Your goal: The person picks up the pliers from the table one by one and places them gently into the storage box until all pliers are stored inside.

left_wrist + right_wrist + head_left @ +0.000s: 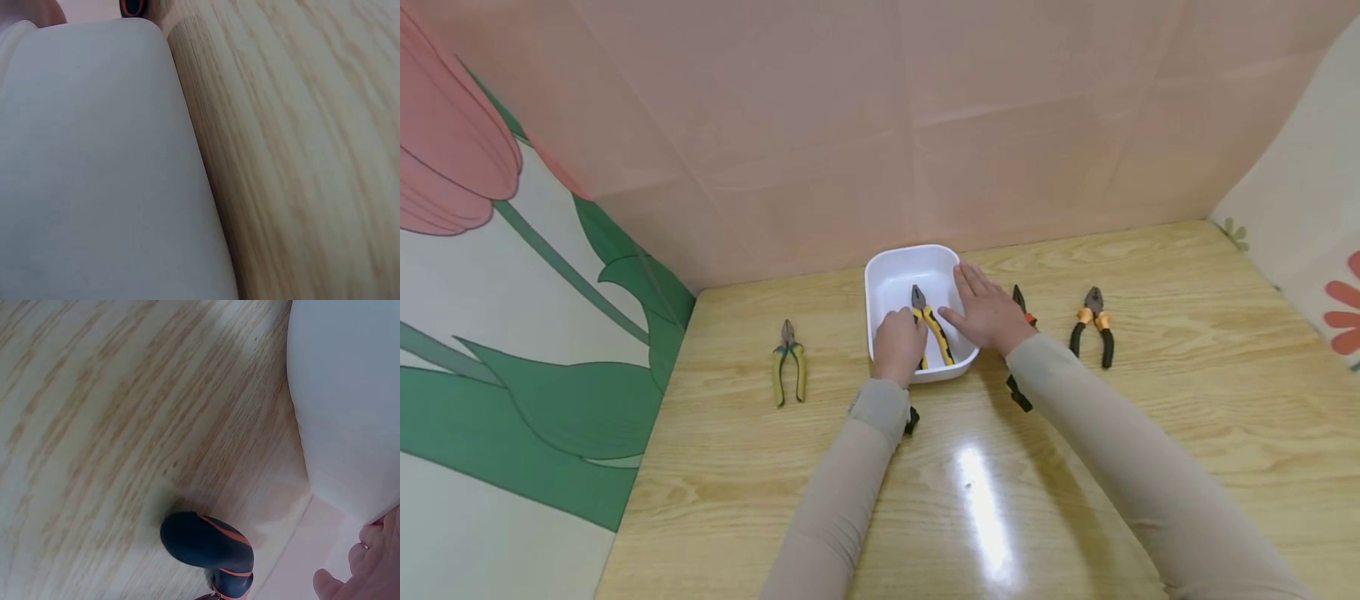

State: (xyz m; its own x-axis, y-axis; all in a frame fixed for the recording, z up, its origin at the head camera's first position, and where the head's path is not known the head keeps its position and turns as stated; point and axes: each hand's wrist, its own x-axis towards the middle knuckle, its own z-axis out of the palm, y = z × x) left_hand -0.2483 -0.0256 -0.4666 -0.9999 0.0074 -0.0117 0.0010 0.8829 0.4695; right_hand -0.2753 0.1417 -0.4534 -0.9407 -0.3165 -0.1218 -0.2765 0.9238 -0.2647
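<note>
A white tray (917, 257) holds pliers with yellow and black handles (937, 335), jaws pointing to the far wall. My left hand (898, 346) reaches over the tray's near left part, its curled fingers gripping the pliers by the left handle. Part of that handle is hidden by the hand. At the right rim, my right hand (990, 317) lies with straight fingers and the thumb spread inward over the tray. In the left wrist view the outer wall of the tray (112, 156) fills the left side.
Pliers with yellow-green handles (778, 375) lie left of the tray. To the right are orange-and-black pliers (1107, 343). Another pair of pliers (1018, 298), partly hidden by my right wrist, shows a black-and-orange handle (206, 540). A pink-covered wall (790, 208) stands behind the table.
</note>
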